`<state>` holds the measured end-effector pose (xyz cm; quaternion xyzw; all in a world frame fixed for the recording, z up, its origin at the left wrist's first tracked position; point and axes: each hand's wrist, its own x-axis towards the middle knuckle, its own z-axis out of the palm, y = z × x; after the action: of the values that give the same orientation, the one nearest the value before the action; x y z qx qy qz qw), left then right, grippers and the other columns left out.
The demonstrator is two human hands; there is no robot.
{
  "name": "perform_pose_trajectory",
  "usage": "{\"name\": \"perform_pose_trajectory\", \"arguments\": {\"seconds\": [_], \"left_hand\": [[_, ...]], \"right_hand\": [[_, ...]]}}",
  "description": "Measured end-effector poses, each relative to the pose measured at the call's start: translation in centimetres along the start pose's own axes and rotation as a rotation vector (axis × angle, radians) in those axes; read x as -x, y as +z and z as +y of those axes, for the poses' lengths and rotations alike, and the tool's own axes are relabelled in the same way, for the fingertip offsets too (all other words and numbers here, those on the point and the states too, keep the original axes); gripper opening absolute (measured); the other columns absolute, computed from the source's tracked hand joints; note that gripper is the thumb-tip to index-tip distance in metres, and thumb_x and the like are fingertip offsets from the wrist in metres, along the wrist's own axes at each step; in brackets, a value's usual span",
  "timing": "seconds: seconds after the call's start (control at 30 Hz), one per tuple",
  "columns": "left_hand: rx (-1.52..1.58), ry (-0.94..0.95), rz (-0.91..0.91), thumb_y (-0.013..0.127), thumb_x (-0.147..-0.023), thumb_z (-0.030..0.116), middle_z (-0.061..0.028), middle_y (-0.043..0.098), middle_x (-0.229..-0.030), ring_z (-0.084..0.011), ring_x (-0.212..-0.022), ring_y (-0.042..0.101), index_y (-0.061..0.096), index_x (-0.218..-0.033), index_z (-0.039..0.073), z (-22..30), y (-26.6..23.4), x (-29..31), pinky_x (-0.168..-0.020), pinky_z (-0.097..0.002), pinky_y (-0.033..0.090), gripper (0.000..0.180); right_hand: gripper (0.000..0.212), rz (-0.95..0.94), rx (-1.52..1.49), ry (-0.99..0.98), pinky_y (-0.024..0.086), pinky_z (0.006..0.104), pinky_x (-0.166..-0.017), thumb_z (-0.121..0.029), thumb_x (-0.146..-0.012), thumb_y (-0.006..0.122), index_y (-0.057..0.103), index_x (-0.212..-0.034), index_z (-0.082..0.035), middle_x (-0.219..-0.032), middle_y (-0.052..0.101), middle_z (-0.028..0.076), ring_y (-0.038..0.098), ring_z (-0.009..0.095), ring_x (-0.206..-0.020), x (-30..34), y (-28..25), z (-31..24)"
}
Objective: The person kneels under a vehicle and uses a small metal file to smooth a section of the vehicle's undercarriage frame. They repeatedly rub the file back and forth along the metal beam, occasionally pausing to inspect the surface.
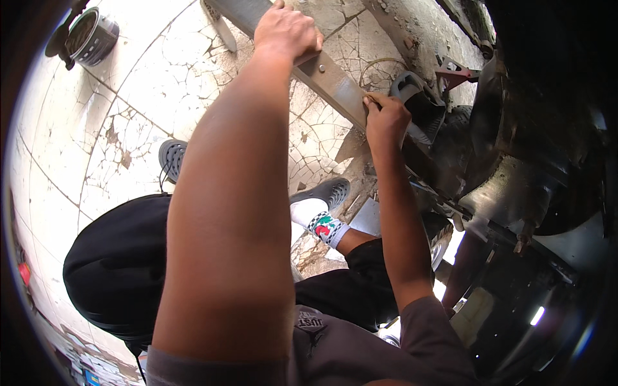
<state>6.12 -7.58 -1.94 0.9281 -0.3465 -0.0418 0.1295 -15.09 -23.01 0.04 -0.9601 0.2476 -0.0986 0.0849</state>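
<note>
A long, flat grey bar (pixel 344 92), perhaps metal, slants from the top middle down to the right. A small round bolt head or hole (pixel 322 68) shows on its face. My left hand (pixel 286 32) is closed over the bar's upper part, its knuckles up and most fingertips hidden. Farther down the bar, my right hand (pixel 388 120) is closed in a pinch, thumb and forefinger against its surface. Something small and dark shows between those fingers, too little of it to name.
A bucket (pixel 93 42) with dark contents stands at the far left on cracked tiles (pixel 129 128). Dark machinery (pixel 515 193) crowds the right side. Beside my right hand lies a dark grey plastic part (pixel 418 106). My feet, in grey clogs (pixel 328 192), are below the bar.
</note>
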Motion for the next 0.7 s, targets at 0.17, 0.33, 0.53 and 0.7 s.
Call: {"name": "perform_pose_trajectory", "arguments": {"seconds": [0.17,0.33,0.53,0.7], "left_hand": [[-0.021,0.057,0.102,0.051,-0.095,0.04,-0.0151,0.078,-0.093,-0.0252,-0.105,0.07,0.08,-0.083,0.006,-0.7,0.1,1.0,-0.109,-0.0371,0.044,0.047],[0.029,0.028,0.032,0.052,-0.094,0.039,-0.0152,0.078,-0.092,-0.025,-0.104,0.07,0.08,-0.081,0.006,0.1,0.0,0.3,-0.108,-0.0372,0.044,0.046],[0.026,0.021,0.041,0.053,-0.094,0.038,-0.0151,0.078,-0.091,-0.025,-0.104,0.07,0.08,-0.081,0.005,-1.0,1.1,0.0,-0.107,-0.037,0.044,0.044],[-0.064,0.043,0.058,0.053,-0.094,0.04,-0.0133,0.078,-0.092,-0.023,-0.106,0.07,0.08,-0.081,0.006,0.2,-0.1,0.4,-0.107,-0.0362,0.044,0.045]], "right_hand": [[0.015,-0.019,-0.046,0.03,0.057,0.0397,-0.076,-0.013,-0.084,0.083,0.083,-0.099,-0.012,-0.09,0.071,0.016,0.072,0.031,-0.085,3.2,0.3,-0.1],[0.015,0.028,0.025,0.001,0.056,0.0403,-0.074,-0.012,-0.085,0.083,0.083,-0.1,-0.011,-0.088,0.071,0.015,0.07,0.032,-0.082,-0.4,0.2,0.6],[0.013,0.01,-0.083,0.085,0.054,0.0421,-0.076,-0.011,-0.083,0.085,0.083,-0.096,-0.011,-0.087,0.071,0.013,0.069,0.03,-0.082,4.3,0.6,-1.1],[0.013,0.062,-0.011,0.049,0.056,0.0402,-0.077,-0.012,-0.084,0.084,0.083,-0.097,-0.011,-0.087,0.071,0.014,0.069,0.03,-0.08,-0.6,0.9,0.0]]}}
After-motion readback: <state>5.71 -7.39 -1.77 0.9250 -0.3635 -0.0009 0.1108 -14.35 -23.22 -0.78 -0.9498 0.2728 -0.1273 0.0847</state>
